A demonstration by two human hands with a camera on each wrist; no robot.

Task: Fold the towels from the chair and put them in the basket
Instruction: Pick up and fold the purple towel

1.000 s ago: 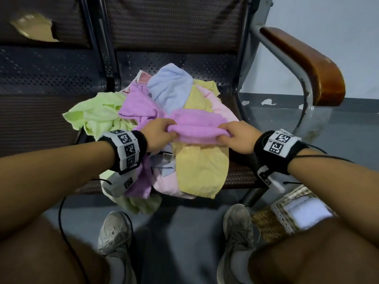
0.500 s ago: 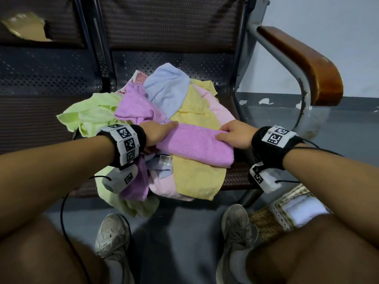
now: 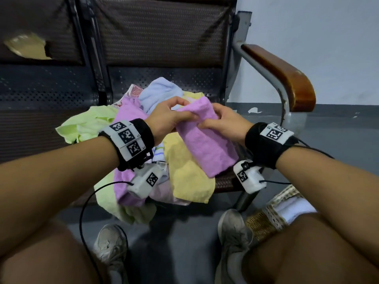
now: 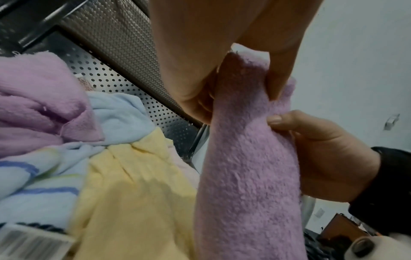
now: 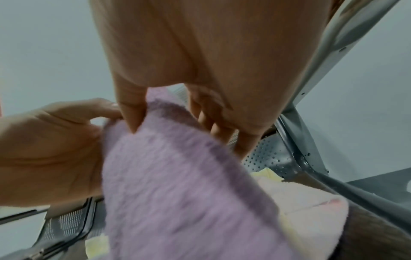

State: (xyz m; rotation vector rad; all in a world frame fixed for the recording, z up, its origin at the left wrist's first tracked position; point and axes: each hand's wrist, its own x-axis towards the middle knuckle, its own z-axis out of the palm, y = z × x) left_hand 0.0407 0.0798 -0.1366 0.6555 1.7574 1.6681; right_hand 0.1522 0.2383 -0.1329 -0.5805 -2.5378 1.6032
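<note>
Because the purple towel point(image 3: 203, 138) is folded and needs to stay neat, the left hand point(image 3: 166, 117) and right hand point(image 3: 223, 124) both pinch its top edge and hold it above the pile of towels point(image 3: 184, 177) on the chair point(image 3: 164, 83). The basket point(image 3: 266, 220) sits low on the right, partly hidden behind the person's knee point(image 3: 320, 242), which may get in the way.

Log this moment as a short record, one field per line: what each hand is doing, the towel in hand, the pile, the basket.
left hand: pinches the top edge of the purple towel
right hand: grips the same towel close beside the left hand
purple towel: folded, lifted, hangs down over the pile
pile: unfolded yellow, green, blue, pink and purple towels on the chair seat
basket: on the floor by the right foot, a white towel inside
</note>
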